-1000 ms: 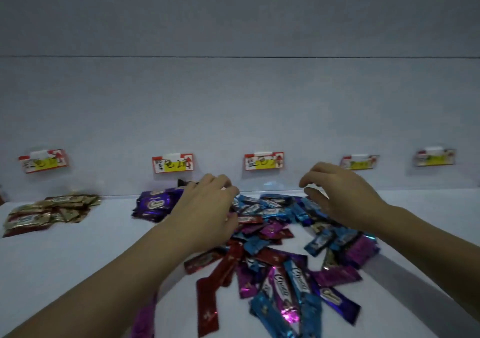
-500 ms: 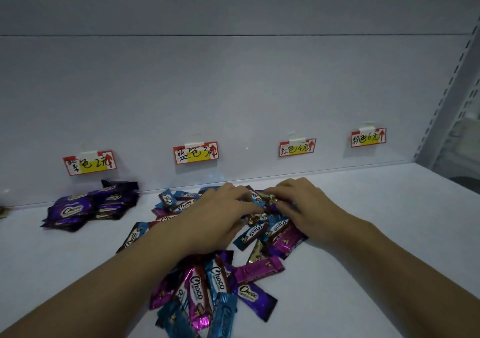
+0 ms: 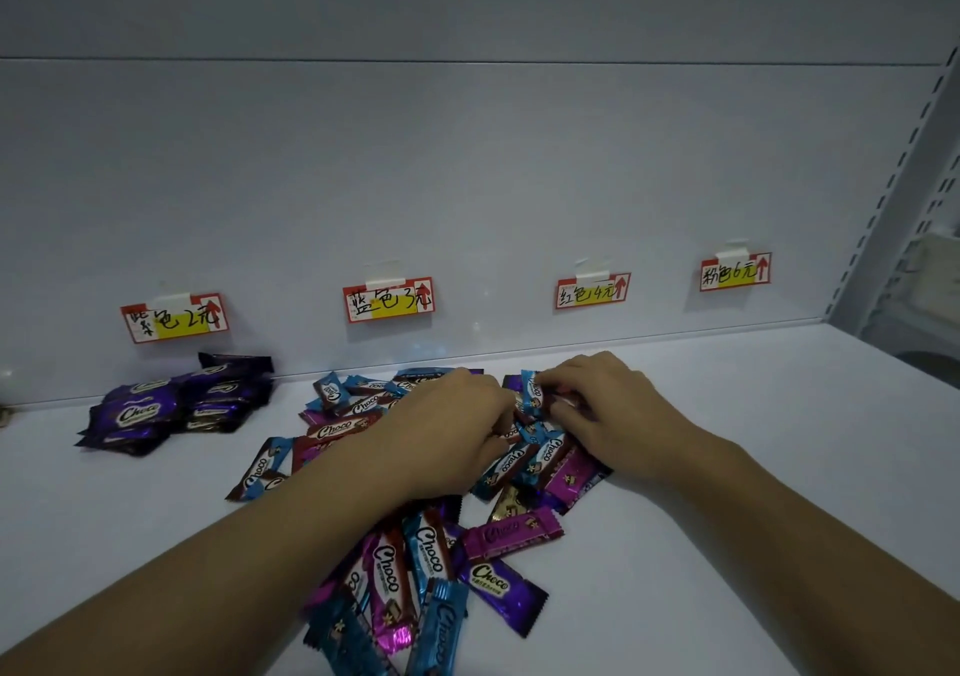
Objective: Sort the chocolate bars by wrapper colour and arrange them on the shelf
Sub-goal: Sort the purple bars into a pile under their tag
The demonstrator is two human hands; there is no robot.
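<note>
Head view. Against half a second ago, almost no change of place: left hand [image 3: 447,426] and right hand [image 3: 618,415] still on the far end of the mixed pile [image 3: 431,545], mid-way along the white shelf [image 3: 779,441], below the blue label [image 3: 388,299]. Now a blue bar [image 3: 532,390] upright between them, pinched by the curled right fingers. Left fingers curled down into the wrappers; cannot tell if holding any. Shiny wrappers in blue, pink, red and purple, printed "Choco" in white. Purple stack [image 3: 171,410] well apart at left.
</note>
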